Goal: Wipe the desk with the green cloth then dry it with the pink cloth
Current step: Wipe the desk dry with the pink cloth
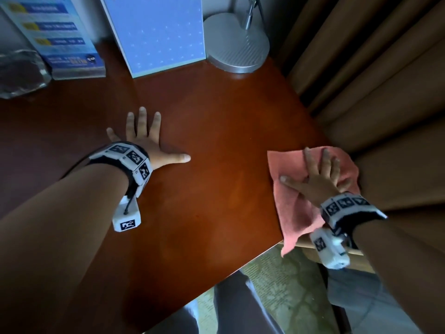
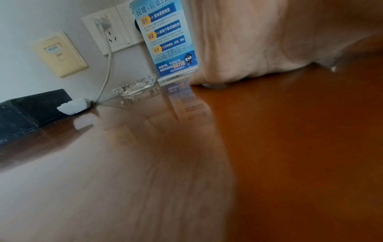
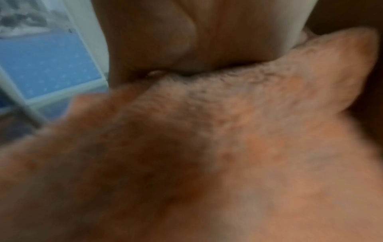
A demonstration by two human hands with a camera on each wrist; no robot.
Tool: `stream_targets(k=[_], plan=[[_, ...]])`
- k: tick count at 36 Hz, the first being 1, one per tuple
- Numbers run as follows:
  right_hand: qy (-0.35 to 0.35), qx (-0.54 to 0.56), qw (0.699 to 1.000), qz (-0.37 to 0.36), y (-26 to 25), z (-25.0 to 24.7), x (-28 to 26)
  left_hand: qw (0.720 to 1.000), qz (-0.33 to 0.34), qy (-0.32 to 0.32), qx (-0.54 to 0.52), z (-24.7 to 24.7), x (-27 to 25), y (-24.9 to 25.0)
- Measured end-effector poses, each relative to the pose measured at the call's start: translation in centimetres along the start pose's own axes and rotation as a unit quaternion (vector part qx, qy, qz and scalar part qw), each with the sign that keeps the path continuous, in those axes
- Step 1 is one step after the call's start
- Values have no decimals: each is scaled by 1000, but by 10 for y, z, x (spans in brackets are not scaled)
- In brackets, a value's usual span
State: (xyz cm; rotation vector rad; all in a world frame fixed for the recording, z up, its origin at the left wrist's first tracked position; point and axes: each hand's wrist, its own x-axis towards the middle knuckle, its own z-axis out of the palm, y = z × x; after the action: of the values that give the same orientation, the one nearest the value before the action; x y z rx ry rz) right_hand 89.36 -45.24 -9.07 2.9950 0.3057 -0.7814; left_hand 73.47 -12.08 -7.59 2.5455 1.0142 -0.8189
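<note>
The pink cloth (image 1: pixel 296 203) lies on the right corner of the reddish-brown desk (image 1: pixel 212 131), one corner hanging over the front edge. My right hand (image 1: pixel 320 174) presses flat on it with straight, spread fingers. In the right wrist view the pink cloth (image 3: pixel 238 147) fills the frame under my palm (image 3: pixel 186 41). My left hand (image 1: pixel 144 138) rests flat on the bare desk at centre left, fingers spread, holding nothing; the left wrist view shows its palm (image 2: pixel 259 41) on the desk (image 2: pixel 300 147). No green cloth is in view.
At the back stand a blue sign holder (image 1: pixel 55 37), a light blue board (image 1: pixel 159 32), a grey lamp base (image 1: pixel 238 47) and a glass ashtray (image 1: pixel 19 73). Beige curtains (image 1: pixel 385 80) hang right of the desk. A black box (image 2: pixel 27 114) and wall sockets (image 2: pixel 107 31) are further left.
</note>
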Motion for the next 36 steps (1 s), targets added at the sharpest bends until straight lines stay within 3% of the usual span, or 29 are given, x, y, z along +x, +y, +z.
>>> stream_targets(k=[5, 16, 21, 27, 36], plan=[[-22, 12, 1000, 5, -45, -8, 12, 1000, 0, 3, 1, 1, 4, 0], [-24, -42, 986, -159, -131, -2, 17, 1000, -9, 19, 3, 5, 8, 1], [-25, -52, 985, -165, -124, -9, 32, 1000, -8, 14, 3, 4, 5, 1], [-3, -16, 996, -89, -93, -17, 47, 1000, -5, 11, 7, 3, 5, 0], [17, -5, 999, -43, -31, 2, 18, 1000, -7, 14, 8, 4, 5, 0]])
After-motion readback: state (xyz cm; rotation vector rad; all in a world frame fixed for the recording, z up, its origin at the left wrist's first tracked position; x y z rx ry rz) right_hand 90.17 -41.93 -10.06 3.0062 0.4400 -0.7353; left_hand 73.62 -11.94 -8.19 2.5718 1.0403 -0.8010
